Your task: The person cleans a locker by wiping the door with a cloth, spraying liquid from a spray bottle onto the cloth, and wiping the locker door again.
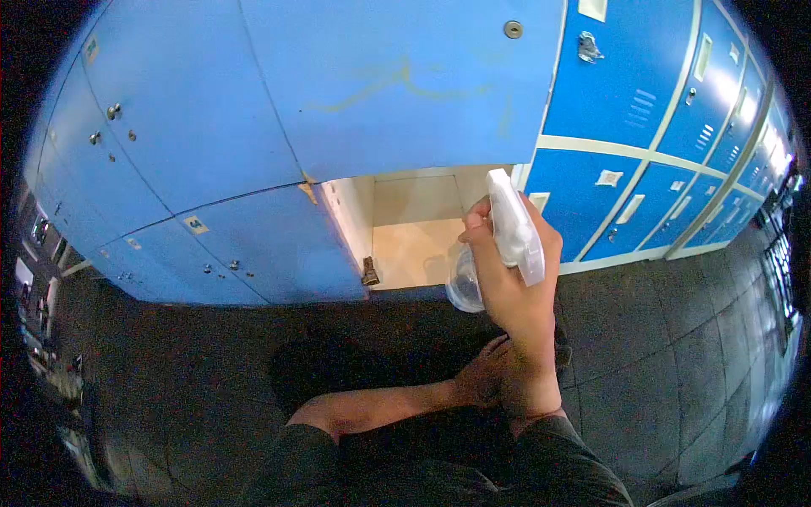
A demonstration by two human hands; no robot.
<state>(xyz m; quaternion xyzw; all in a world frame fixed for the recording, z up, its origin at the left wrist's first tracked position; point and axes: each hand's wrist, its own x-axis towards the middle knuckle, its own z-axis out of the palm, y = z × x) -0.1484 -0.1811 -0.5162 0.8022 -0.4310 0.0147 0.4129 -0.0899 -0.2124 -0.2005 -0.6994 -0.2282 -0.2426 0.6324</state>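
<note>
My right hand point(524, 279) is closed round a spray bottle point(510, 221) with a white trigger head and a clear body point(464, 283). It holds the bottle in front of an open locker compartment point(412, 249) with a pale floor and white side wall. A small metal hinge point(370, 271) sits at the compartment's lower left corner. Below, my left hand point(483, 372) is in shadow beside my right wrist. Its fingers are partly hidden behind the right forearm, and whether they hold anything does not show.
Shut light-blue locker doors point(228, 241) stand to the left, several with small knobs. A light-blue door point(405, 84) with a round lock is above the compartment. Darker blue metal lockers point(625, 93) run off to the right. Dark tiles cover the floor point(642, 338).
</note>
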